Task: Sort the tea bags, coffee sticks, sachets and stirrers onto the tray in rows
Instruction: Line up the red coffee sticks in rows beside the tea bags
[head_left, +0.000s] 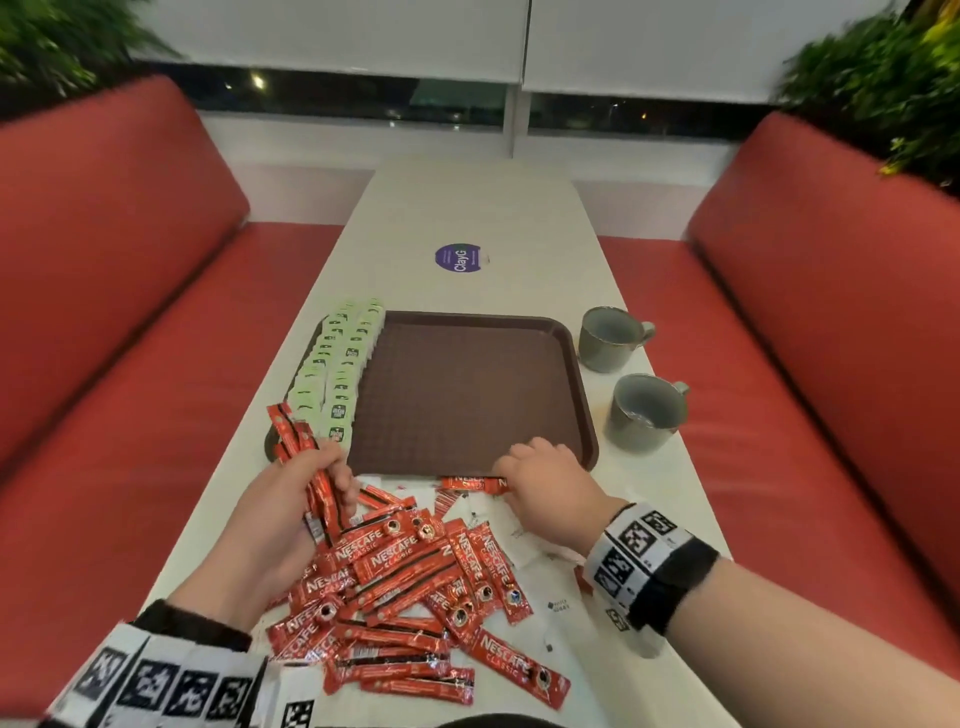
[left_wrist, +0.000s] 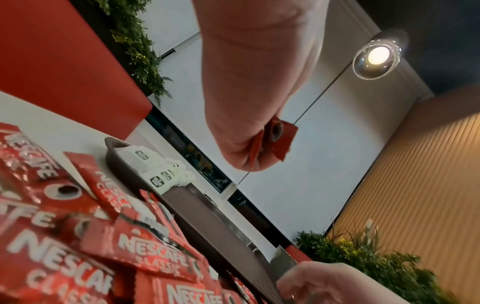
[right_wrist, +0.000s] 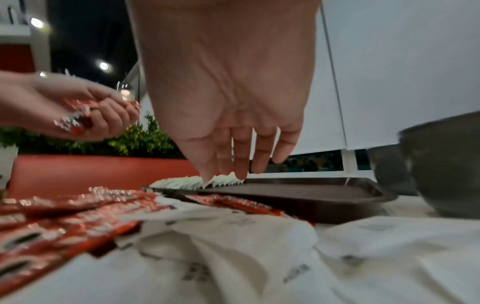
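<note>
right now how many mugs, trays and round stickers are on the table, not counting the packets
mugs: 2
tray: 1
round purple sticker: 1
total: 4

Two grey mugs (head_left: 618, 338) (head_left: 647, 410) stand on the white table (head_left: 467, 208) between red benches (head_left: 104, 260).

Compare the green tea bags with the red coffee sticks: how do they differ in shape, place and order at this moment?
The green tea bags are squarish packets; the red coffee sticks are long and narrow. The tea bags lie on the tray in two overlapping rows along its left side; the coffee sticks lie on the table in a loose pile in front of the tray. No hand touches the tea bags; the left hand grips several sticks. Both are sealed single-serve packets.
</note>
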